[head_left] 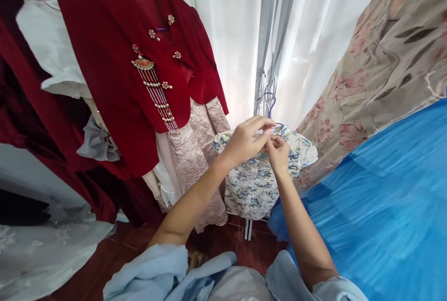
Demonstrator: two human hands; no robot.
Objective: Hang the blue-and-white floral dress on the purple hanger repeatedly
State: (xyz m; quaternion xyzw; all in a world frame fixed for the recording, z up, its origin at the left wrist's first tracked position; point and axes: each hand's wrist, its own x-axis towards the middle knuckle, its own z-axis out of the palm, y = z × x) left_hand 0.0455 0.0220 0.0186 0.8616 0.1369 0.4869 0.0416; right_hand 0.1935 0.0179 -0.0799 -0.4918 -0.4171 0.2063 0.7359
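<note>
A white floral blouse (252,194) with blue and yellowish flowers hangs ahead of me on a purple hanger (272,104). At its neckline, my left hand (248,139) reaches in from the left with the fingers bent and pressed close to the thumb. My right hand (279,153) meets it there, fingers curled in a pinch on the blouse's front. The fingertips of both hands nearly touch. Whatever small part of the neckline lies between them is hidden.
Left hangs a dark red velvet jacket (115,36) with beaded brooches, above a pink brocade skirt (200,152). To the right are a beige floral dress (352,87) and blue tulle (391,189). A grey metal stand (267,26) rises before white curtains (226,22). Reddish tiles (223,243) cover the floor.
</note>
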